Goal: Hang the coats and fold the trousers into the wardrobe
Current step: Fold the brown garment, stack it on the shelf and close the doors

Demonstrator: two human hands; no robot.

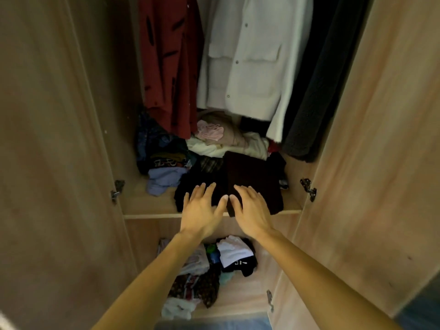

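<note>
Dark folded trousers (252, 177) lie at the front of the wardrobe's middle shelf (147, 207). My left hand (202, 210) and my right hand (250, 210) rest flat on their near edge, fingers spread, thumbs almost touching. Neither hand grips anything. Above the shelf hang a red coat (169, 63) with black marks, a white buttoned coat (250, 55) and a dark fleecy coat (316, 91) on the right.
Behind the trousers sit piled clothes: cream and pink items (226, 139), a dark patterned heap (159, 148), a lilac garment (162, 179). The lower shelf holds more loose clothes (214, 270). Both wooden doors (47, 163) stand open at either side.
</note>
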